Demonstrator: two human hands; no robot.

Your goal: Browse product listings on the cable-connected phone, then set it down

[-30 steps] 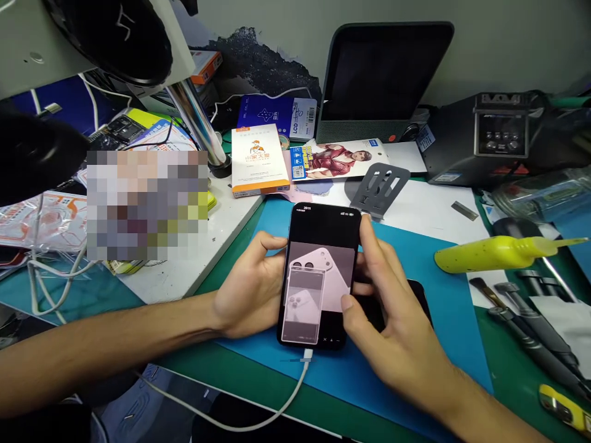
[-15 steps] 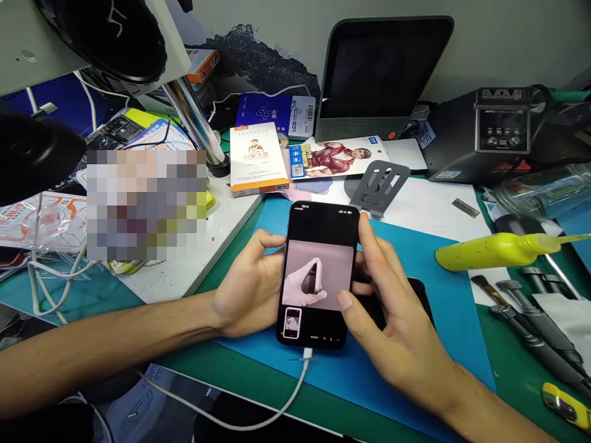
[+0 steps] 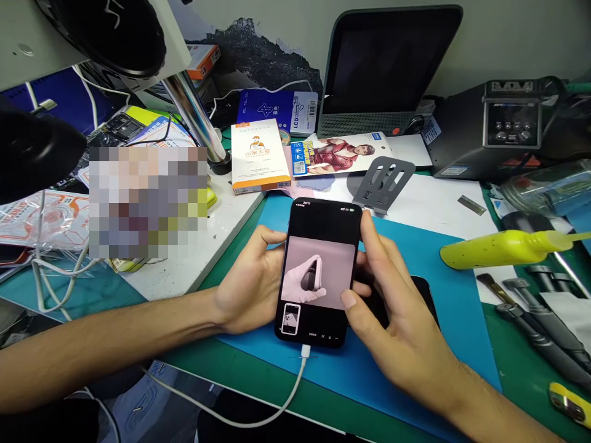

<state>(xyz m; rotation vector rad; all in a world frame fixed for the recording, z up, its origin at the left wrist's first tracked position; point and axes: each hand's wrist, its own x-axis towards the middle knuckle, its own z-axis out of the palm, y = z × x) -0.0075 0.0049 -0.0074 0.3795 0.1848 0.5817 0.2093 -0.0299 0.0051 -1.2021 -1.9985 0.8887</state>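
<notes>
Far left, an orange-and-white box (image 3: pixel 259 157) on a white board (image 3: pixel 221 246). Left hand (image 3: pixel 244 289) curled round a lit phone (image 3: pixel 318 271), over the blue mat (image 3: pixel 443 277), white cable (image 3: pixel 277 406) plugged in. Right hand (image 3: pixel 392 326) gripping its other side, thumb on the screen. Far right, a yellow bottle (image 3: pixel 489 249).

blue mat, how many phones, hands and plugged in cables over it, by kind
phones: 2, lit phone and dark phone
hands: 2, left hand and right hand, both on the lit phone
white charging cable: 1
total: 5
</notes>
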